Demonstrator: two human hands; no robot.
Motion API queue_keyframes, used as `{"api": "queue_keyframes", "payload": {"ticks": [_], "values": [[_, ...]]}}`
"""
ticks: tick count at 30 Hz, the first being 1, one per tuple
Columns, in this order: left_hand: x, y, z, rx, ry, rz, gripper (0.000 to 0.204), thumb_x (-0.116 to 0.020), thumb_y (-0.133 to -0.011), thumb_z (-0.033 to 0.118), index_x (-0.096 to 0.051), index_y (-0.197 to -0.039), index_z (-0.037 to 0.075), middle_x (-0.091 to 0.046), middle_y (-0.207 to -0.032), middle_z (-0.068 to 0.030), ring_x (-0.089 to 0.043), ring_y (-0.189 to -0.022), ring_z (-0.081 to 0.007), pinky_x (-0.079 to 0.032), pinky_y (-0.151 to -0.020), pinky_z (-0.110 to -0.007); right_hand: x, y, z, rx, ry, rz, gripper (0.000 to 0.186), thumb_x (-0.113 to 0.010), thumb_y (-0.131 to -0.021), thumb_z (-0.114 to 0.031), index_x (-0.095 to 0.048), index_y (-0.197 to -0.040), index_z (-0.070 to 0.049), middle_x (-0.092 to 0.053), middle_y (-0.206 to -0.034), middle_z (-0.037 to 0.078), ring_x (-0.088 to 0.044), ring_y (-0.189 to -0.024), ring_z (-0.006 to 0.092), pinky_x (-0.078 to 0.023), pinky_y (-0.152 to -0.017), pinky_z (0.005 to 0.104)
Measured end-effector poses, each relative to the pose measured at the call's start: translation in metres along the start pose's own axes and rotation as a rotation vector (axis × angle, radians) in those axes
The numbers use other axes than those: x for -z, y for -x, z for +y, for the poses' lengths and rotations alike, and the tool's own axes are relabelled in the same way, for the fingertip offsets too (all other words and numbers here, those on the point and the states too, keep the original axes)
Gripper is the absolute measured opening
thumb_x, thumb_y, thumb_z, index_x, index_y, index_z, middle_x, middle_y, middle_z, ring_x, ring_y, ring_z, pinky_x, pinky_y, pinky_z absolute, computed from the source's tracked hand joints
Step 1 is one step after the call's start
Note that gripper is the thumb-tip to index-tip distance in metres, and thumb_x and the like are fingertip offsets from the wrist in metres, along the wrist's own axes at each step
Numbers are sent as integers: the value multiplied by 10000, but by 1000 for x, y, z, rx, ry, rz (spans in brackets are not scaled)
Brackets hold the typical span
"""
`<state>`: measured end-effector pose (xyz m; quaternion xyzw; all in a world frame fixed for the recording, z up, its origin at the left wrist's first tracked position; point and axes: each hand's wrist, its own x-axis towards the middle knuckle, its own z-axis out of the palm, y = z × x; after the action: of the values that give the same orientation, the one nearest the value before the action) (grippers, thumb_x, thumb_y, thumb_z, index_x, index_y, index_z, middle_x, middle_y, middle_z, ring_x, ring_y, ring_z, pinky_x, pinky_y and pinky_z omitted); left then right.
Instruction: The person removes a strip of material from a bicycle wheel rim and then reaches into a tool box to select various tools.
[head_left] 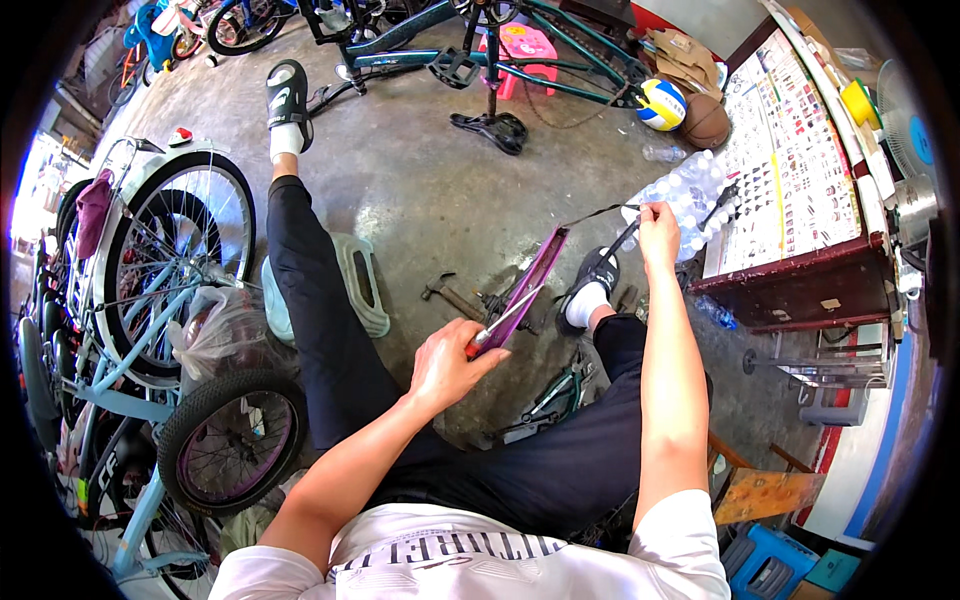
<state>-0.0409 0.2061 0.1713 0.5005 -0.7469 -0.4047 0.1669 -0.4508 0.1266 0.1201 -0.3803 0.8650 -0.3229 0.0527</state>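
Note:
My left hand (450, 365) grips a red-handled tool (500, 318) with a thin metal shaft, along with a narrow purple rim (548, 258) seen nearly edge-on. A thin dark strip (590, 214) runs from the rim's upper end to my right hand (656, 230), which pinches it with bent fingers. Under the rim, a hammer (450, 297) and dark metal parts (505, 305) lie on the concrete floor (400, 190). More hand tools (550, 400) lie between my legs.
A pale plastic stool (365, 285) stands by my left leg. Bicycles and wheels (230, 445) crowd the left. An upturned bike frame (430, 58), a volleyball (661, 104) and a basketball (706, 122) are ahead. Bottle packs (680, 185) and a red-brown cabinet (790, 300) are at the right.

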Motion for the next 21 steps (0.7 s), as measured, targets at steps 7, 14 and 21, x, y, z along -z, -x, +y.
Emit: {"api": "queue_keyframes", "payload": {"ticks": [7, 14, 21], "values": [[-1, 15, -4, -35, 58, -20, 374, -857, -822, 345, -739, -1024, 53, -628, -841, -105, -653, -755, -310, -508, -687, -417, -4, 16, -4, -16, -488, -450, 347, -680, -968, -335, -681, -1164, -49, -750, -1021, 124, -705, -946, 229, -518, -882, 377], [0, 19, -10, -46, 42, -32, 386, -868, -816, 334, -735, -1048, 55, -631, -848, -98, -652, -750, -305, -511, -684, -413, 12, 40, -68, 9, -114, -897, 504, -757, -901, -463, -698, -1150, -29, -700, -968, 79, -644, -921, 173, -502, -833, 335], [3, 15, -24, -55, 144, -105, 449, -877, -808, 384, -729, -1063, 45, -636, -867, -103, -656, -766, -302, -520, -703, -412, -6, 45, -58, 37, -189, -937, 285, -738, -856, -264, -699, -1011, -27, -725, -927, 85, -718, -770, 178, -558, -722, 339]]}}
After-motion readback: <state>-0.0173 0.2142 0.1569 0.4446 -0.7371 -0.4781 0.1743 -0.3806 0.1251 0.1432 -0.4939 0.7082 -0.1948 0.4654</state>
